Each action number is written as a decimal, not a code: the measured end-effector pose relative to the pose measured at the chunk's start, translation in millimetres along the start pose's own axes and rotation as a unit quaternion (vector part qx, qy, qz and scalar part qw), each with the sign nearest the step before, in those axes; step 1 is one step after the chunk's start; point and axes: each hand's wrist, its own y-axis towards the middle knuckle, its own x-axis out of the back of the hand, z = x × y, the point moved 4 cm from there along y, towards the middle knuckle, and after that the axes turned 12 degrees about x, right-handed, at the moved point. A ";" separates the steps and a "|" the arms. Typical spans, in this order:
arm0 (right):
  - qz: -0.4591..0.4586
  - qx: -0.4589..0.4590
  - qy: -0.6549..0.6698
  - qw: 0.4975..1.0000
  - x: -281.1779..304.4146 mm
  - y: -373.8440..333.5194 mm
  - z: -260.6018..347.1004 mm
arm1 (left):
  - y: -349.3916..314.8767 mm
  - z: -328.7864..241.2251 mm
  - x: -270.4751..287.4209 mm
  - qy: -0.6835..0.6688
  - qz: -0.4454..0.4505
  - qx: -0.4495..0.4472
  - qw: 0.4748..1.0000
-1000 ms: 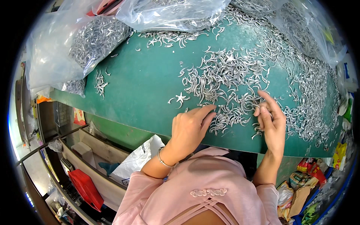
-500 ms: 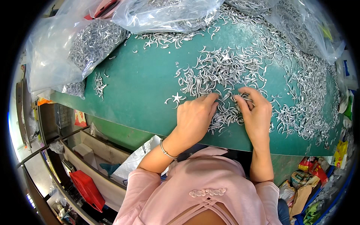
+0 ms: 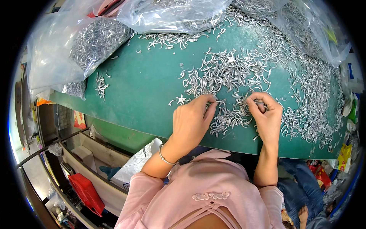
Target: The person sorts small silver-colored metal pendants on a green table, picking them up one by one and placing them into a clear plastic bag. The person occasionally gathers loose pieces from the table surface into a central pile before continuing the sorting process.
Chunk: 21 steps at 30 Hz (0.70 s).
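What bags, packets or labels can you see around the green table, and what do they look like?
Left clear plastic bag: far left of the green table, bulging, full of small silver hooks.
Middle clear plastic bag: far edge, crumpled, shiny, holding more silver pieces.
Right clear plastic bag: far right corner, see-through, with a yellow-green scrap inside.
Colourful packets: by the table's right edge, yellow and red, too small to describe further.

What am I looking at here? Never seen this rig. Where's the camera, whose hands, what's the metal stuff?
No machine: a person works bare-handed, filmed by a fisheye camera on their head looking down, so straight edges bend. The green table is strewn with small curved metal pieces; clear plastic bags of more lie along its far edge. The left hand pinches at pieces in the pile. The right hand holds a piece between its fingertips. A red crate sits on the floor.
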 end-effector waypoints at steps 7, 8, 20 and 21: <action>0.021 0.110 -0.181 0.977 -2.7 5.2 15.1 | -1.6 11.8 4.6 -0.065 0.026 0.062 0.996; 0.040 0.140 -0.227 0.963 -6.7 6.2 16.8 | -1.0 15.3 4.5 -0.101 0.045 0.089 0.990; 0.064 0.137 -0.268 0.951 -18.1 5.5 17.3 | -4.2 17.1 27.6 -0.129 0.054 0.112 0.984; 0.066 0.143 -0.274 0.949 -20.8 6.2 17.9 | -4.9 18.1 27.1 -0.168 0.078 0.129 0.974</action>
